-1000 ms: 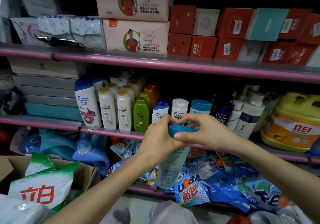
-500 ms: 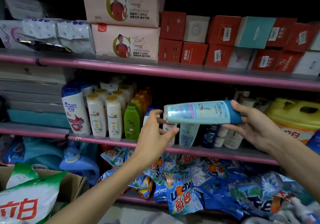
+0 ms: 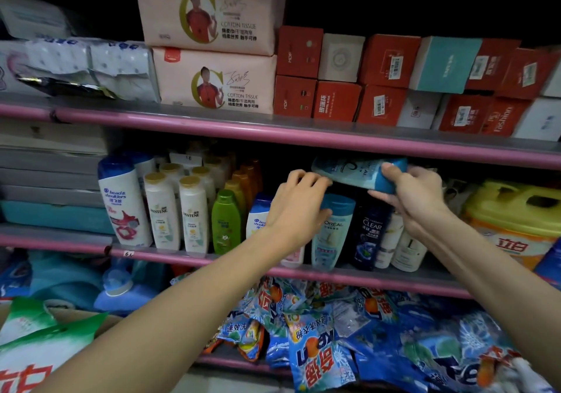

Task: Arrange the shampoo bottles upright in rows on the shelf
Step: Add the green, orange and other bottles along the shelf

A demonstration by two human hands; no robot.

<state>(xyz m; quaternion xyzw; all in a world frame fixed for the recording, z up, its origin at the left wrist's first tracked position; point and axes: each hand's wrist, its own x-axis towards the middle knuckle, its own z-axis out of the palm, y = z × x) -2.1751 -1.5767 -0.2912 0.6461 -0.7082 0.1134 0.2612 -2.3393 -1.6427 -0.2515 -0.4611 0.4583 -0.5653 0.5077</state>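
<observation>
My right hand (image 3: 409, 198) grips a light blue L'Oreal bottle (image 3: 349, 172) by its blue cap end and holds it on its side, just under the upper shelf edge. My left hand (image 3: 296, 207) reaches onto the middle shelf (image 3: 212, 260), fingers curled over the tops of upright bottles, and hides one of them. Its fingertips are at the lying bottle's base. Below stand another L'Oreal bottle (image 3: 331, 234) and a dark Clear bottle (image 3: 368, 234). Head & Shoulders (image 3: 124, 204), two Pantene (image 3: 176, 213) and a green bottle (image 3: 226, 222) stand upright in rows at left.
White bottles (image 3: 406, 250) and a yellow detergent jug (image 3: 513, 219) stand at right. Tissue packs (image 3: 212, 80) and red boxes (image 3: 337, 101) fill the top shelf. Detergent bags (image 3: 318, 353) lie on the bottom shelf, beside blue jugs (image 3: 121, 289) and a cardboard box.
The bottle, held horizontally, has moved up and farther back into the shelf. My left hand has gone from below the bottle onto the tops of the standing bottles. The camera has moved closer.
</observation>
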